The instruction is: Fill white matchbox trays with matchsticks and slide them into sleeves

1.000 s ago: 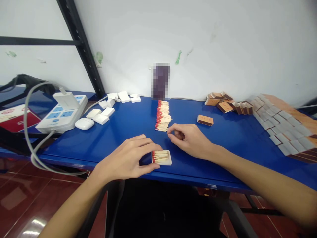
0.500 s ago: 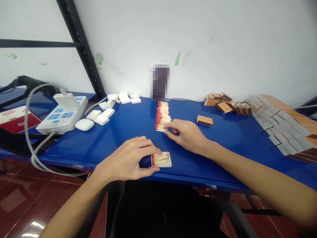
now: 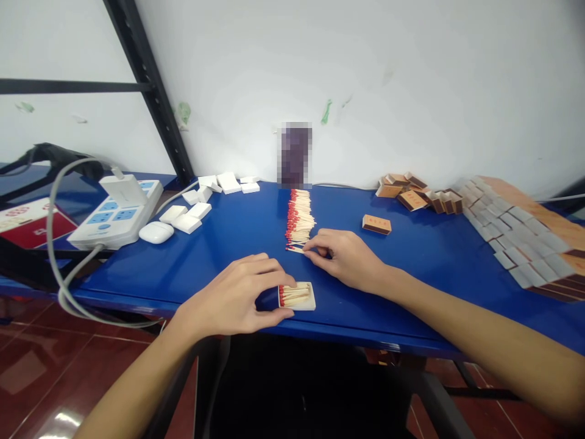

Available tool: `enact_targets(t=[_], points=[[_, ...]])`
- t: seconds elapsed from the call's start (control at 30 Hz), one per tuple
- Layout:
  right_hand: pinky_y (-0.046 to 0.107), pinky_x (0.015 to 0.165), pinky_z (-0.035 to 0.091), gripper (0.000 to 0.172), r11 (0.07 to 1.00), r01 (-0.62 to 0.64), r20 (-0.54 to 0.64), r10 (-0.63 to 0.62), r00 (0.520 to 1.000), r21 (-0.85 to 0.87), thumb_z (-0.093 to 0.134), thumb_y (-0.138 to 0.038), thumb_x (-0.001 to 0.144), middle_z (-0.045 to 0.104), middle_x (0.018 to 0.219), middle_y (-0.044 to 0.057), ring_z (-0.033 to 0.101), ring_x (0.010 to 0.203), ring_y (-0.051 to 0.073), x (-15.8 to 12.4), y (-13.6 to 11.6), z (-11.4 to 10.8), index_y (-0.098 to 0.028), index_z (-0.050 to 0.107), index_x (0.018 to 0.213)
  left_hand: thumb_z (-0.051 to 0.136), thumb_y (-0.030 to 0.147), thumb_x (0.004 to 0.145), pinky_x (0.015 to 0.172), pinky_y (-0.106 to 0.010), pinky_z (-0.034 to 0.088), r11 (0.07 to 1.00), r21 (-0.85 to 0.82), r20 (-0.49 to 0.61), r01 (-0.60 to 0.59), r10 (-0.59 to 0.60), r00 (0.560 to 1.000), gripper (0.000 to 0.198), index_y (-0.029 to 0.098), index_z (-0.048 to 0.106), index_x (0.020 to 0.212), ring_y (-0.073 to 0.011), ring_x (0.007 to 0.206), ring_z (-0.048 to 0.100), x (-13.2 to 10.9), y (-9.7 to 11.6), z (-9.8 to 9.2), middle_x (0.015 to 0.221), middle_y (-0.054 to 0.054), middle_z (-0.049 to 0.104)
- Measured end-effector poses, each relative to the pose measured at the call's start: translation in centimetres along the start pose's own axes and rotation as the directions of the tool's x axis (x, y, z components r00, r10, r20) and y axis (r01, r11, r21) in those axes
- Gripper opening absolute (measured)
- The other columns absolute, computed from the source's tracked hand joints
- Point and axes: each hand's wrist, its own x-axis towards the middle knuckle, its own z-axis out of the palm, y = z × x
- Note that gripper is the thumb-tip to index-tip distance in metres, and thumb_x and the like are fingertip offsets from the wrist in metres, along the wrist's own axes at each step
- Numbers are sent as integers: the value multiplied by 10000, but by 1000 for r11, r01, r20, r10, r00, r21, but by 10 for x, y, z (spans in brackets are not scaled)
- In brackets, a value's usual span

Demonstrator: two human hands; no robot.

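At the near edge of the blue table lies a white matchbox tray [image 3: 311,303], partly filled with red-headed matches. My left hand [image 3: 251,292] steadies the tray from its left side, thumb and fingertips gripping its front and back edges. Beyond it stretches a long row of loose matches [image 3: 300,216], red heads to the left. My right hand [image 3: 350,259] is at the near end of this row, thumb and forefinger pinched on a match [image 3: 295,249] by its plain end. Exactly how many matches that pinch holds is hard to see.
An orange matchbox sleeve [image 3: 376,224] lies right of the row. More sleeves [image 3: 414,199] are heaped near the wall, beside stacked matchboxes [image 3: 525,238] at right. White boxes [image 3: 187,221], a white earbud case [image 3: 156,232] and a power strip [image 3: 119,219] with cables occupy the left.
My right hand has drawn slightly toward me, pulling a match away from the row's near end. The left hand and tray have stayed practically in place.
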Motion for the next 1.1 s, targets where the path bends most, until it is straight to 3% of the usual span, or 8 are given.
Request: enact_targets(t=[0.23, 0.4, 0.57, 0.7, 1.1], points=[[249, 606, 332, 77, 999, -28, -19, 27, 999, -34, 580, -168, 829, 581, 730, 5, 505, 652, 128, 0, -3, -3, -177, 633, 774, 645, 383, 892, 889, -359, 471, 1000, -8, 3, 29, -29, 1000, 295, 212, 648, 1132, -209, 942, 575, 1, 0, -1, 1023, -51, 665], [250, 610, 338, 70, 999, -44, -13, 43, 999, -27, 568, -176, 830, 582, 728, -1, 514, 658, 129, -1, -2, -3, -183, 621, 785, 659, 495, 855, 1032, -483, 412, 985, 90, -11, 147, -146, 989, 576, 256, 524, 1361, -306, 1248, 438, 1, 0, 0, 1340, -94, 537], [256, 605, 333, 44, 995, -79, -35, 77, 996, -60, 576, -179, 790, 592, 729, -3, 521, 655, 133, 0, -2, -3, -191, 617, 783, 616, 578, 859, 1119, -592, 287, 976, 123, 34, 178, -184, 982, 638, 278, 487, 1408, -380, 1437, 245, 1, -4, 3, 1542, -95, 373], [258, 597, 323, 53, 991, -106, -11, 106, 994, -85, 569, -188, 790, 597, 726, -6, 523, 656, 136, 0, -3, -3, -195, 612, 760, 565, 595, 890, 1134, -610, 248, 977, 112, 85, 182, -192, 978, 635, 303, 447, 1442, -372, 1463, 222, 1, -6, 3, 1548, -73, 390], [250, 589, 306, 64, 990, -139, 43, 140, 989, -24, 571, -198, 825, 589, 723, -12, 506, 656, 126, 2, -2, -3, -190, 580, 762, 543, 617, 892, 1129, -605, 270, 975, 91, 100, 205, -213, 972, 594, 320, 492, 1404, -363, 1464, 242, 0, -5, 2, 1566, -49, 367]])
